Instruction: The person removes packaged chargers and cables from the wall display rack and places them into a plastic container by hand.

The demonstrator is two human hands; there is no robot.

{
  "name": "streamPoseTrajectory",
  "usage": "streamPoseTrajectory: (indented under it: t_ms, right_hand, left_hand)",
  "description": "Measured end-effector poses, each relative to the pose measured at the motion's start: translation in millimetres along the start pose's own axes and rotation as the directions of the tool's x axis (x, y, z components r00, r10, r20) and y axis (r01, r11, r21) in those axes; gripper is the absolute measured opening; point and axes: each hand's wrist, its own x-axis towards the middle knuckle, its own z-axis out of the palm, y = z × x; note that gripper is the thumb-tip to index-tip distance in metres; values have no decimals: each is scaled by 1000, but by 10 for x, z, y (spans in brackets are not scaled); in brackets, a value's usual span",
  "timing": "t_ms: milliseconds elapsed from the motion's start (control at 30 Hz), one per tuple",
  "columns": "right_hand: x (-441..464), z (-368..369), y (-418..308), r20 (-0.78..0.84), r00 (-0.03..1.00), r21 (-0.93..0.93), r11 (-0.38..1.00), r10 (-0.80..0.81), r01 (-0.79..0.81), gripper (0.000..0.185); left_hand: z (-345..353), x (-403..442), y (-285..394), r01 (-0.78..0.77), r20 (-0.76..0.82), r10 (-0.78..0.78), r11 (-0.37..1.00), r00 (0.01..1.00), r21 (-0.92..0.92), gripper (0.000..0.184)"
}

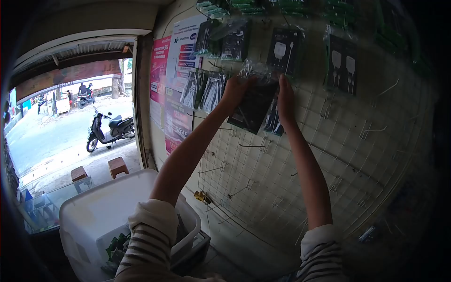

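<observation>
A flat black packet (253,109) in clear plastic is raised against the wire grid, among the hanging packets. My left hand (237,91) has its fingers closed over the packet's upper left part. Along its upper right edge, my right hand (285,96) grips with the fingers pointing up; part of that grip is hidden. Just above hangs a charger packet (284,49) with a white plug and cable printed on it. Left of my hands, silvery packets (213,92) hang on hooks. Another packet (272,120) shows partly behind the black one.
Bare hooks (252,145) jut from the wire grid (282,169). More charger packets (341,66) hang at upper right. Below left stands a white plastic tub (70,214) with green-and-dark packets (117,246) inside. Beyond the doorway are two stools (117,167) and a parked scooter (110,129).
</observation>
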Motion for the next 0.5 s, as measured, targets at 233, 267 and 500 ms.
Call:
streamPoseTrajectory:
  t_ms: [233, 267, 500]
  right_hand:
    - [175, -59, 137, 127, 985, 224, 964, 116, -143, 29]
    - [197, -72, 139, 156, 984, 220, 969, 80, -114, 23]
    - [335, -71, 320, 102, 883, -225, 854, -458, 469, 18]
  left_hand:
    - [-62, 54, -55, 92, 41, -88, 991, 995, -101, 31]
    - [-84, 78, -96, 82, 60, -76, 991, 995, -103, 31]
    - [-83, -25, 64, 114, 82, -108, 991, 991, -67, 30]
